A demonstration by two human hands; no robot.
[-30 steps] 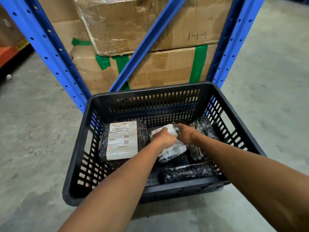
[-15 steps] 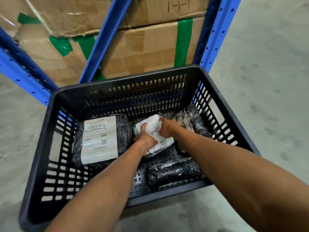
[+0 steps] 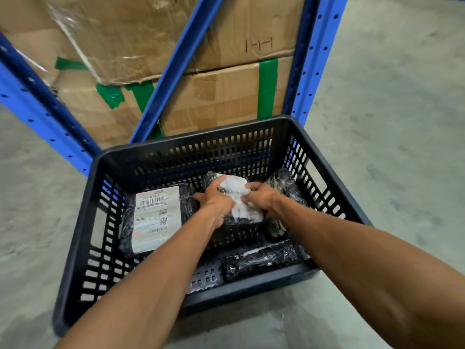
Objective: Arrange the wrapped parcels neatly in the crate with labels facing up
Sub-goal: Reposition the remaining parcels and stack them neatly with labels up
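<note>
Status, all positions relative to the black slotted plastic crate on the concrete floor:

- Left third of crate: large black film-wrapped parcel with white shipping label lies flat, label up, barcode readable. Looks done.
- Centre, toward far wall: the person has both hands on a smaller black wrapped parcel with crumpled white label, label side up. Left hand sits on its left edge, fingers curled down around it; right hand on its right edge, fingers pinching the white paper. Judged in progress: being seated or squared beside the large one.
- Right wall: dark wrapped parcel leaning on edge, no label visible. Likely still to turn.
- Near wall, right of centre: long black wrapped roll-shaped parcel lying flat, no label visible. Also pending.

Estimate: one placed, one in hand, two left.
</note>
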